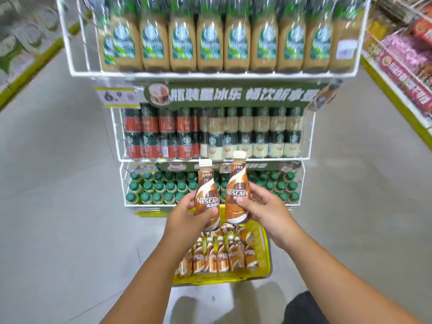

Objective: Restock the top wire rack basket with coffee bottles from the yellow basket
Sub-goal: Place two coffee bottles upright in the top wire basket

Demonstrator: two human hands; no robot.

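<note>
My left hand grips a brown coffee bottle with a white cap, held upright. A second, matching brown bottle stands upright in the grip of my right hand, close beside the first. Both bottles hover above the yellow basket on the floor, which holds several more brown bottles, most standing, a few lying at the back. The white wire rack rises in front; the basket of it at the frame's upper edge is filled with a row of beige bottles with green labels.
Lower rack baskets hold red-and-black and cream bottles and green-capped bottles. A price tag hangs at the left. Store shelves with yellow edges run along the left and right. Grey floor lies on both sides.
</note>
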